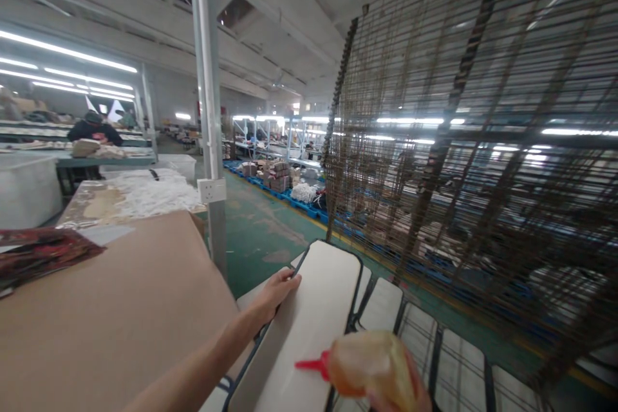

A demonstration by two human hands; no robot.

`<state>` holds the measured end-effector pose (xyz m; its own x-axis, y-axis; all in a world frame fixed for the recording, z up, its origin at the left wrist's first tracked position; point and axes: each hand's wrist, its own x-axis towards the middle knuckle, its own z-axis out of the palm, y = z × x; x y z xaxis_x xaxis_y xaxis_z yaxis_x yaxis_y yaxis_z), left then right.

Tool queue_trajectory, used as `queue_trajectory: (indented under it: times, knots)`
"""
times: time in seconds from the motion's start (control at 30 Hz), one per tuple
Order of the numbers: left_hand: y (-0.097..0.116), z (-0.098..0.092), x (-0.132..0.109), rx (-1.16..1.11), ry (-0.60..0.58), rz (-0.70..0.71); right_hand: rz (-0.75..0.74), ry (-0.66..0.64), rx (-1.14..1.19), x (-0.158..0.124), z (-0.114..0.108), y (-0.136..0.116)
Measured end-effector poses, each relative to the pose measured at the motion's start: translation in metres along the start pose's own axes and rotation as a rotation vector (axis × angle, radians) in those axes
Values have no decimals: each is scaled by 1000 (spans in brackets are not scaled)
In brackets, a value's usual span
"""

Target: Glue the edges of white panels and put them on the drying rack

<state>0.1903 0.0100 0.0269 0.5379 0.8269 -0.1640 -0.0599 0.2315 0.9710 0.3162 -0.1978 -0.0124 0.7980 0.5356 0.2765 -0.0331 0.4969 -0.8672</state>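
Note:
My left hand (282,288) grips the left edge of a long white panel with a dark rim (321,290), its thumb lying on the panel's face. The panel is tilted and reaches toward me. In my right hand (416,386), partly hidden and blurred, is a squeeze bottle (369,360) with amber-yellow contents. Its red nozzle points left, over the lower part of the white panel; whether the tip touches the surface I cannot tell. Several similar dark-rimmed panels (418,335) stand in a row to the right, beyond the bottle.
A brown-topped table (120,309) lies to my left, with a white heap of strips (149,190) at its far end. A metal post with a socket box (211,190) rises beside it. At right leans a large wire rack (458,129). A person (94,130) sits far left.

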Motion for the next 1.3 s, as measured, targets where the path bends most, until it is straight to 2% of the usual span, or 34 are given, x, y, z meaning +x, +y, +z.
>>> queue_trajectory:
  times: [0.07, 0.13, 0.2, 0.4, 0.47, 0.63, 0.7, 0.83, 0.93, 1.03, 1.1, 1.17, 1.3]
  knots:
    - [1, 4, -4, 8, -44, 1, -32, 60, -43, 32, 1, -15]
    - [1, 10, -6, 18, -86, 3, -114, 56, -31, 62, 3, -26]
    - [1, 14, -5, 27, -84, -2, -138, 56, -42, 73, 4, -25]
    - [-6, 9, 5, 71, 1, -2, -37, -76, -87, 14, 7, 6]
    - [-7, 5, 5, 116, 8, 4, -26, -64, -87, 18, 8, 1]
    - [-3, 6, 1, 157, -13, -19, -134, 50, -53, 71, 2, -17]
    - [-2, 5, 4, 140, -25, -18, -97, 37, -64, 65, -3, -10]
    - [-8, 1, 15, 178, 9, -3, 26, -21, -64, 26, -6, 9]
    - [-12, 0, 20, 209, -55, -3, -12, 70, -22, 38, -4, -5]
    - [-14, 8, 24, 147, -155, -39, -102, 173, 27, 73, -12, -27]
    - [-16, 16, 27, 86, -158, -66, -102, 184, 2, 80, -24, -29]
    - [-21, 27, 32, 62, -109, -87, -58, 160, -35, 65, -39, -16]
    - [-35, 53, 43, 64, 1, -113, 21, 108, -91, 18, -73, 15]
